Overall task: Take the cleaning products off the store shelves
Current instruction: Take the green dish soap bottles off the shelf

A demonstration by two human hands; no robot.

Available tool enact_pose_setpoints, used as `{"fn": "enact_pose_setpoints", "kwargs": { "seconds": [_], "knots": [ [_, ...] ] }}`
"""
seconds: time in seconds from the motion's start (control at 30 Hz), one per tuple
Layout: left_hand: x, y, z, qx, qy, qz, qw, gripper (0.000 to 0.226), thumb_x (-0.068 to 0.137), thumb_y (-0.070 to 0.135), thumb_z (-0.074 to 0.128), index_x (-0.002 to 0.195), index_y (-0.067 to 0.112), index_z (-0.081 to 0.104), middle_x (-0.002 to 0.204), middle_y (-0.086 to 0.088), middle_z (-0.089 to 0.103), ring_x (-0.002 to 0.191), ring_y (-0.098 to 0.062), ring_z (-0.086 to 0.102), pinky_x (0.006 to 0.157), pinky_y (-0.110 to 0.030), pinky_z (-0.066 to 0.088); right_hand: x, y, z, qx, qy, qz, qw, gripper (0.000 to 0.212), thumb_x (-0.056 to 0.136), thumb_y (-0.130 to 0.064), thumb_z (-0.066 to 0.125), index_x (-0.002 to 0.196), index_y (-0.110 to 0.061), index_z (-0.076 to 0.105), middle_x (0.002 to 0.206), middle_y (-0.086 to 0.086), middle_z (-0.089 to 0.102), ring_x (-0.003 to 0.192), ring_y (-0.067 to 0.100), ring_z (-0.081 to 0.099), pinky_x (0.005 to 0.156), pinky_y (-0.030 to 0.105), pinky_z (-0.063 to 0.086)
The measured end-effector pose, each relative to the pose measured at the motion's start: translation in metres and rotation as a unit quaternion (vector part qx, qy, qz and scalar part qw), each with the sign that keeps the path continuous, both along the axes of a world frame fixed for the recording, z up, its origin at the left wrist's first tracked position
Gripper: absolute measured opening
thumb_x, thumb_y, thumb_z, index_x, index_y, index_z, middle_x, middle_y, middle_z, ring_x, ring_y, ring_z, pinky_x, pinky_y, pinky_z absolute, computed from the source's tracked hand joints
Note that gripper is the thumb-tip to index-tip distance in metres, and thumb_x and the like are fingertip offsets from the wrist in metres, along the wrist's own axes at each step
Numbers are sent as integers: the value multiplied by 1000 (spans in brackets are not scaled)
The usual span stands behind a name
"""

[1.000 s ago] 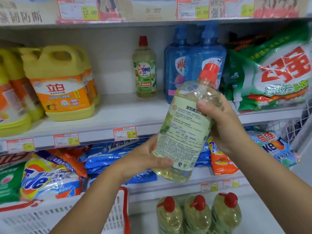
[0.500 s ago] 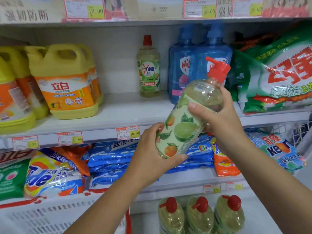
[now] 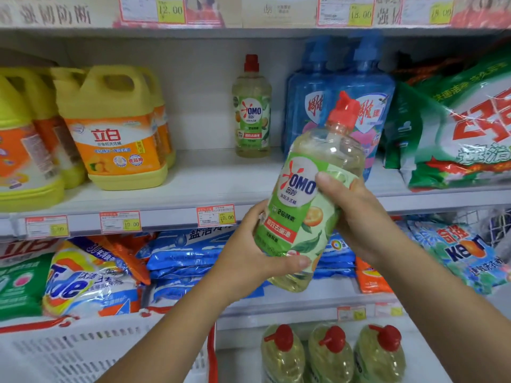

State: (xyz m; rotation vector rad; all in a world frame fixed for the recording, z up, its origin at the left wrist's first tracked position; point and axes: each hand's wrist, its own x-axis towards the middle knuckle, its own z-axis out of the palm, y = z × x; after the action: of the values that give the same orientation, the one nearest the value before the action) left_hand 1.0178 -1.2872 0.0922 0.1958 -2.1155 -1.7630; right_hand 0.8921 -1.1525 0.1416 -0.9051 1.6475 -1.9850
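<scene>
Both hands hold a tilted OMO bottle (image 3: pixel 309 211) of pale yellow liquid, clear of the middle shelf (image 3: pixel 210 186): the left hand (image 3: pixel 249 261) curls under its lower half, and the right hand (image 3: pixel 362 219) wraps round its side, thumb across the label. A slimmer bottle (image 3: pixel 251 114) of the same liquid stands on that shelf behind. The white basket (image 3: pixel 83 352) at lower left is cut off, its inside hidden.

The OMO detergent bottle (image 3: pixel 307 211) leans between the fingers (image 3: pixel 290 262) of the left hand (image 3: pixel 249 261) near its base and the fingers (image 3: pixel 329 179) of the right hand (image 3: pixel 356 217) higher up, with a smaller OMO bottle (image 3: pixel 251 111) on the shelf (image 3: pixel 221 183) behind and left of them, detergent jugs (image 3: pixel 116 128) farther left, and three pump bottles (image 3: pixel 331 352) below.
</scene>
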Motion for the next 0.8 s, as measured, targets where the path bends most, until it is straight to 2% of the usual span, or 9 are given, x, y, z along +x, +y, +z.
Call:
{"fn": "enact_pose_setpoints", "kwargs": {
  "seconds": [0.07, 0.17, 0.3, 0.43, 0.57, 0.63, 0.7, 0.8],
  "knots": [
    [-2, 3, 0, -37, 33, 74, 996, 88, 55, 18, 95, 124, 47, 48, 113, 16, 67, 102, -6, 67, 80, -28, 58, 8, -7, -2, 45, 48, -61, 996, 102, 53, -52, 92, 136, -26, 40, 117, -6, 71, 103, 14, 71, 86, 40, 59],
    [-5, -1, -2, -147, 57, 157, 975, 89, 49, 38, 92, 122, 54, 44, 117, 15, 61, 108, -12, 62, 84, -39, 57, 16, -15, -7, 49, 42, -70, 995, 92, 54, -42, 90, 130, -23, 42, 113, -3, 72, 99, 15, 73, 83, 45, 61],
    [-5, -7, -9, -178, 36, 170, 969, 102, 47, 49, 91, 133, 50, 36, 123, 15, 56, 113, -13, 58, 88, -39, 55, 22, -20, -9, 32, 56, -78, 995, 85, 57, -32, 87, 128, -21, 42, 109, -2, 73, 94, 15, 73, 75, 38, 63],
    [-5, -15, -13, -187, 37, 172, 966, 110, 47, 51, 91, 139, 47, 31, 126, 16, 53, 118, -13, 55, 93, -40, 53, 23, -26, -10, 20, 70, -77, 994, 82, 60, -28, 86, 130, -22, 44, 110, -3, 73, 95, 13, 73, 70, 27, 61],
    [-8, -29, 6, -244, 47, 186, 951, 112, 52, 49, 91, 142, 45, 24, 128, 19, 46, 121, -6, 47, 97, -37, 50, 24, -38, 6, -8, 118, -91, 989, 89, 54, -30, 87, 131, -25, 44, 112, -6, 72, 99, 9, 71, 78, 26, 60],
    [-7, -47, 23, -276, 54, 194, 940, 112, 56, 51, 89, 146, 44, 22, 135, 19, 46, 125, -5, 46, 103, -36, 46, 21, -50, 23, -22, 162, -102, 981, 90, 51, -30, 88, 129, -23, 43, 112, -9, 71, 100, 4, 70, 80, 23, 58],
    [-4, -72, 34, -328, 52, 224, 916, 111, 62, 55, 85, 151, 42, 20, 148, 15, 41, 136, -7, 36, 114, -35, 34, 17, -67, 39, -29, 209, -105, 972, 90, 52, -28, 89, 128, -24, 41, 115, -12, 68, 104, 1, 67, 85, 21, 55],
    [6, -110, 30, -406, 29, 298, 863, 92, 73, 68, 69, 150, 35, 32, 157, 9, 32, 147, -9, 17, 122, -39, 15, 8, -95, 52, -14, 266, -98, 959, 92, 57, -20, 92, 130, -29, 36, 123, -13, 62, 110, -2, 63, 93, 21, 53]
  ]
}}
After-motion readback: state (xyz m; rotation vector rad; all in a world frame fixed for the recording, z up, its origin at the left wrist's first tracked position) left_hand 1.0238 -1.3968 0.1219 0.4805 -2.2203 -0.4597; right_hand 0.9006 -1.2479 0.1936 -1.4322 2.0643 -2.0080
